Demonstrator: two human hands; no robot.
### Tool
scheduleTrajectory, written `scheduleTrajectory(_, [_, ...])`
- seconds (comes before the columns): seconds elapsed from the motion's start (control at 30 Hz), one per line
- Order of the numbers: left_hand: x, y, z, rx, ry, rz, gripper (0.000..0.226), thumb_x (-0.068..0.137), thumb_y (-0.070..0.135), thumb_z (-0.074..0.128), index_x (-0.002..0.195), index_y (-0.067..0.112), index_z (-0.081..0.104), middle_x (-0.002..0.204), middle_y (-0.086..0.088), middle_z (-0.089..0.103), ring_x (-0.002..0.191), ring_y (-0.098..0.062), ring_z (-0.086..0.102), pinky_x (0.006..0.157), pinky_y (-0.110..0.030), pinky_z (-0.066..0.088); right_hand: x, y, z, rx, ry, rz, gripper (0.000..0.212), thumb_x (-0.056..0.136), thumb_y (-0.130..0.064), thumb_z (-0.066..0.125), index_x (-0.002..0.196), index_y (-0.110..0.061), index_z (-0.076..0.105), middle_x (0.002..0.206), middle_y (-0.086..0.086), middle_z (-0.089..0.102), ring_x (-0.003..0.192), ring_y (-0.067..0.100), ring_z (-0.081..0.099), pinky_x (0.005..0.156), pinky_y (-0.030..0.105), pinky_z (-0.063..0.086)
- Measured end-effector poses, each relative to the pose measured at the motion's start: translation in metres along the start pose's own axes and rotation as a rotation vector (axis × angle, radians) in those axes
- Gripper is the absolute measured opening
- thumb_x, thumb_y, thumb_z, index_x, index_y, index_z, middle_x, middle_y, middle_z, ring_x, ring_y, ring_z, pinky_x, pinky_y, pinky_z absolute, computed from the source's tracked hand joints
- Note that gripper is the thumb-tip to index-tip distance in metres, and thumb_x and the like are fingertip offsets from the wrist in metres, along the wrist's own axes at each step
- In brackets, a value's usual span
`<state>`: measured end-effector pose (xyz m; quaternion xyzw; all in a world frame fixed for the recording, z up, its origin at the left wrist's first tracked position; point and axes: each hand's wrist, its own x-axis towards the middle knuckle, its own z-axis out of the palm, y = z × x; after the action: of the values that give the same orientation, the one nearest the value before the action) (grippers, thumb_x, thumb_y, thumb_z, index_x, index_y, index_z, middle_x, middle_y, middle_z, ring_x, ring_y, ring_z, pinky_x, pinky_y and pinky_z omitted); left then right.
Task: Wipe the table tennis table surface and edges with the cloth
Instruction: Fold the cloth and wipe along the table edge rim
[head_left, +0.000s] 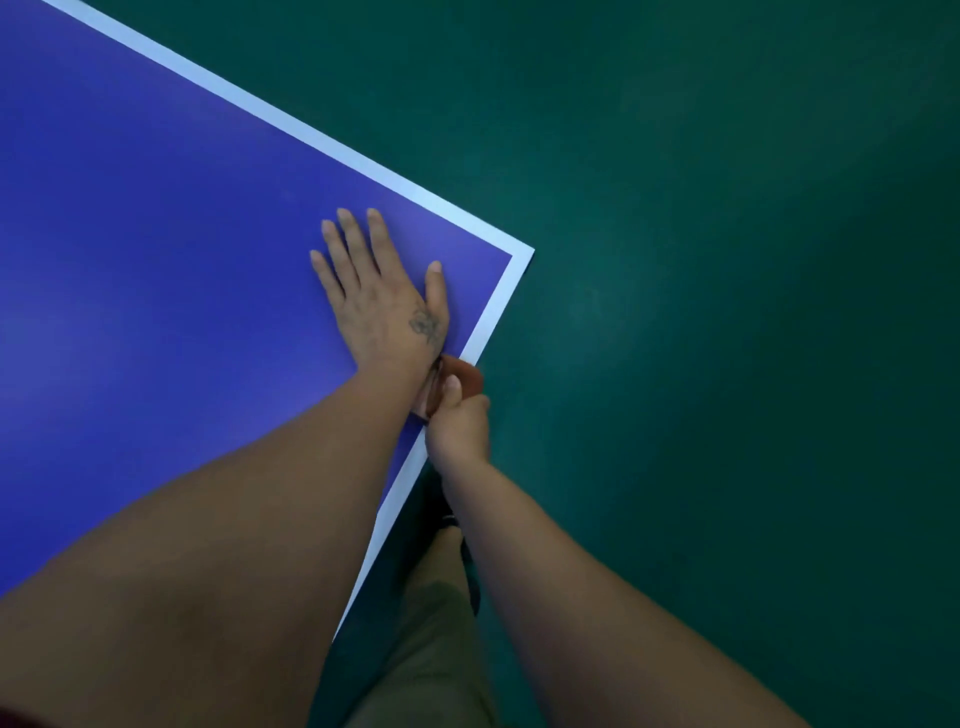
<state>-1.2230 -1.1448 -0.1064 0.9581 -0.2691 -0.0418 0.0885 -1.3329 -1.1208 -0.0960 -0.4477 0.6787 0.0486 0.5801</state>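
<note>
Reddish-brown, the small bunched cloth (464, 378) sits clenched in the right hand (460, 423), whose thumb presses over its top while the fingers curl around the far side. Hand and cloth meet the table right at its near side edge, on the white border line (496, 312), a little way back from the corner. A paler fold of the cloth shows beneath the thumb, tucked against the wrist of the other arm.

The left hand (382, 299) grasps nothing: it lies flat, palm down and fingers spread, on the blue, smooth table tennis table surface (156, 260), just inside the corner. A small dark tattoo marks the back of this hand near the thumb's base. Its thumb points toward the white line along the side edge, and its wrist touches the cloth.

The left forearm runs across the blue top from the lower left; the right forearm comes up from the lower right, beyond the table's edge. White lines border both visible edges and meet at the corner (524, 253). Beyond the table lies a dark green floor (727, 260). Below the edge, between the forearms, an olive-khaki trouser leg (436, 639) and a dark shoe (439, 501) are visible.
</note>
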Motion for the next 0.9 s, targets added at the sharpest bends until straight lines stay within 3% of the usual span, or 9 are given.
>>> scheduleTrajectory(0.17, [0.018,0.006,0.008,0.039,0.003,-0.027,0.090,0.108,0.065,0.024,0.170,0.002,0.008,0.178,-0.022,0.004,0.167,-0.037,0.001,0.134,-0.055,0.002,0.021,-0.030,-0.010,0.011,0.017,0.024,0.050,0.111,-0.045,0.038,0.140,-0.004,0.043,0.144,0.015,0.058,0.128,0.031,0.059,0.091,0.031,0.038])
scheduleTrajectory(0.33, [0.026,0.003,0.018,0.089,0.004,-0.035,0.094,0.107,0.069,0.020,0.170,0.000,0.008,0.178,-0.024,0.003,0.166,-0.038,0.001,0.134,-0.058,0.003,0.061,-0.070,-0.030,0.008,0.022,-0.004,0.055,0.111,-0.045,0.037,0.144,-0.001,0.044,0.146,0.018,0.057,0.130,0.034,0.058,0.103,0.036,0.044])
scheduleTrajectory(0.57, [0.027,0.005,0.020,0.132,0.013,-0.040,0.093,0.107,0.068,0.021,0.170,0.001,0.009,0.178,-0.024,0.004,0.166,-0.037,0.001,0.134,-0.058,0.004,0.097,-0.119,-0.053,0.038,0.050,-0.021,0.056,0.111,-0.048,0.035,0.144,-0.005,0.047,0.142,0.016,0.060,0.127,0.033,0.060,0.108,0.040,0.047])
scheduleTrajectory(0.73, [0.027,0.005,0.024,0.127,0.024,-0.054,0.093,0.106,0.069,0.023,0.170,0.002,0.010,0.178,-0.022,0.004,0.167,-0.036,0.001,0.134,-0.057,0.005,0.106,-0.131,-0.059,0.035,0.074,-0.022,0.056,0.111,-0.049,0.034,0.145,-0.006,0.047,0.140,0.013,0.060,0.124,0.032,0.060,0.102,0.039,0.047])
scheduleTrajectory(0.9, [0.028,0.003,0.024,0.111,0.015,-0.057,0.092,0.107,0.068,0.026,0.170,0.003,0.009,0.179,-0.021,0.003,0.167,-0.035,0.000,0.134,-0.058,0.006,0.113,-0.135,-0.076,-0.139,0.107,-0.154,0.041,0.112,-0.043,0.034,0.129,-0.009,0.050,0.120,0.007,0.064,0.099,0.023,0.060,0.083,0.034,0.042])
